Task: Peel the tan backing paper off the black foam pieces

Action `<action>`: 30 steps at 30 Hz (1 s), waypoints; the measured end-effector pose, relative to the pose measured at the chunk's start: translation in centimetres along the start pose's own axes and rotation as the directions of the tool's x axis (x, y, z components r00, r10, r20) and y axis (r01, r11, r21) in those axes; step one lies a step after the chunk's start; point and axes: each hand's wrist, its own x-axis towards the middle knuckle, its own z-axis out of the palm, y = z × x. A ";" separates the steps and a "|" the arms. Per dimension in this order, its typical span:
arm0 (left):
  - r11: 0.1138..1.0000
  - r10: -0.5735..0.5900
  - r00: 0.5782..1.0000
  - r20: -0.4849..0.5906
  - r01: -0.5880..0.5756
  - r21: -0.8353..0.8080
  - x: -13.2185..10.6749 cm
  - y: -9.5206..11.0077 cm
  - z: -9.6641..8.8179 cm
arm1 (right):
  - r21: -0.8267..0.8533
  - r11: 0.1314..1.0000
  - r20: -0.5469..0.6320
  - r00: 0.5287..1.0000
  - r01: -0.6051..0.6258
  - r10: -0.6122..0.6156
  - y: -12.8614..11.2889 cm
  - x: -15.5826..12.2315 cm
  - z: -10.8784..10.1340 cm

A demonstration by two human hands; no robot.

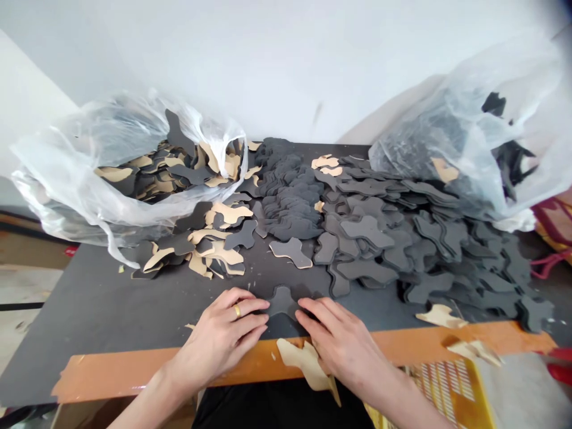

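A black foam cutout (pixel 282 302), shaped like a lobed bone, lies on the dark tabletop (pixel 89 322) between my hands. My left hand (pixel 221 336), with a gold ring (pixel 236 310), presses its fingertips against the cutout's left side. My right hand (pixel 339 345) grips its right side, and its fingers hide that end. A crumpled tan backing sheet (pixel 306 363) hangs over the table's front edge beneath my right hand. A similar cutout with a tan edge (pixel 291 252) lies just beyond the hands.
Heaps of black cutouts (pixel 370 238) and tan scraps (pixel 214 256) cover the table's middle and right. Clear plastic bags of cutouts sit at the back left (pixel 89 149) and back right (pixel 469 119). An orange strip (pixel 125 375) lines the front edge, above a yellow crate (pixel 447 387).
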 end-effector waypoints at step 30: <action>0.879 -0.444 0.892 0.080 0.452 -0.151 1.4 2.7 2.3 | 0.544 0.806 0.082 0.971 -0.233 0.226 0.4 2.0 1.6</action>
